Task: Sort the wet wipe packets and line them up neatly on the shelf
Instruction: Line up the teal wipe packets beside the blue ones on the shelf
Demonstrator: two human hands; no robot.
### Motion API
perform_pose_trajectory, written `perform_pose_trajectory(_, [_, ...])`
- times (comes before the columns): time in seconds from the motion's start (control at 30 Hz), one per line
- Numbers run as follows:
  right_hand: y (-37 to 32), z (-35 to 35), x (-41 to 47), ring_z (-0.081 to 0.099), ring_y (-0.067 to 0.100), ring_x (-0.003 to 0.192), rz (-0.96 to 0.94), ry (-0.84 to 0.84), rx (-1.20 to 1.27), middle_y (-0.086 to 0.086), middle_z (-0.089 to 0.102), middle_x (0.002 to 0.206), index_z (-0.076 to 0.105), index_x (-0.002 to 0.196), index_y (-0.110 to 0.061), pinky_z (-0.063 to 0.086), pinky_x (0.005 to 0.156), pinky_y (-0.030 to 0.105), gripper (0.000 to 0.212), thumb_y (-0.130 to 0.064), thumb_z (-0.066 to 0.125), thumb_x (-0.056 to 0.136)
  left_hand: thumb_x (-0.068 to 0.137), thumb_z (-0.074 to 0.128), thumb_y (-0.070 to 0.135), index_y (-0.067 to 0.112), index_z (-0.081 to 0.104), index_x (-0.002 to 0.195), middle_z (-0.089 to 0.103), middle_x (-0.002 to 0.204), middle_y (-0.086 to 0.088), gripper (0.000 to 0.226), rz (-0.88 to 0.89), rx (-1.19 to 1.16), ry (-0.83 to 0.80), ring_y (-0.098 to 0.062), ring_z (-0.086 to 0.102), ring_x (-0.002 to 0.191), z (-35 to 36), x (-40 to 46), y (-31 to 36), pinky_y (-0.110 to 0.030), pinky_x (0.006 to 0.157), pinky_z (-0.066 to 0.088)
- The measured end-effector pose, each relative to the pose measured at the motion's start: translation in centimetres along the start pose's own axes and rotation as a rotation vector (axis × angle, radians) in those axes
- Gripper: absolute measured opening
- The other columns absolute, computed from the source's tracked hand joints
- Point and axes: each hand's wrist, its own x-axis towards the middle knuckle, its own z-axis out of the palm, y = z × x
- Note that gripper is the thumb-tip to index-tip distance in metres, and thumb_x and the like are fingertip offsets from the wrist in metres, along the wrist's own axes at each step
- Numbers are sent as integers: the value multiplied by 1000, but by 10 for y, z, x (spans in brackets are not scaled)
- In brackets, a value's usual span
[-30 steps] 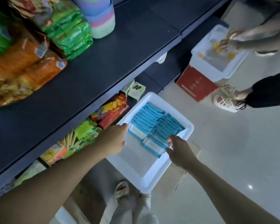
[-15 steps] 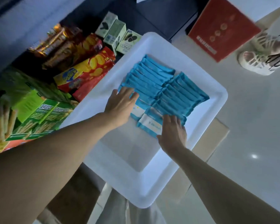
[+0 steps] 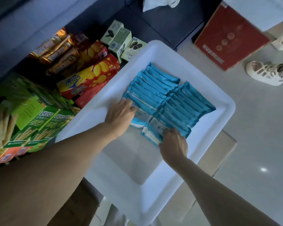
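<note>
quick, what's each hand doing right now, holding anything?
Left hand: fingers curled onto the nearest packet of the left row; a full grip cannot be told.
Right hand: gripping the front packet of the right row.

A pale, glossy tiled floor [image 3: 260, 128] fills the right side and carries 1 small bright reflection of a light [image 3: 263, 169]. The scene is dim, with a bluish cast. Along the left and top runs a dark shelving unit [image 3: 162, 25]; its low shelf holds green snack boxes [image 3: 44, 126], red biscuit packs [image 3: 91, 77] and small pale green cartons [image 3: 121, 38]. A red cardboard box [image 3: 230, 39] stands on the floor near the unit's right end.
</note>
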Motion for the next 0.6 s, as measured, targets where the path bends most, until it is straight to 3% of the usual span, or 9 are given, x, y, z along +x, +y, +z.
perform_pose_trajectory(0.17, [3,-72,-29,59,30,85,-88,11,137,7,60,94,42,103,-17,39,66,30,21,-26,56,90,86,58,14,17,45,123,64,109,-8,39,-182,-197,-106,-30,64,98,-59,-38,-13,-32,64,39])
perform_pose_trajectory(0.23, [1,-112,-45,55,27,79,-142,64,180,2,58,91,43,104,-19,41,65,29,23,-27,57,88,88,58,17,18,45,126,64,109,-9,40,-220,-248,-69,-30,63,101,-91,-56,-25,-36,70,45])
perform_pose_trajectory(0.37, [-3,-197,-81,59,27,94,-254,131,180,4,63,107,46,121,-21,43,70,30,33,-30,56,91,93,52,23,20,49,130,61,120,-8,38,-304,-369,-25,-30,57,112,-169,-95,-53,-38,86,49])
perform_pose_trajectory(0.6, [-26,-369,-162,58,31,83,-439,314,217,10,62,88,52,107,-16,42,66,36,21,-29,56,91,92,54,27,22,51,127,59,125,-6,35,-393,-463,194,-27,54,117,-344,-185,-100,-35,85,45])
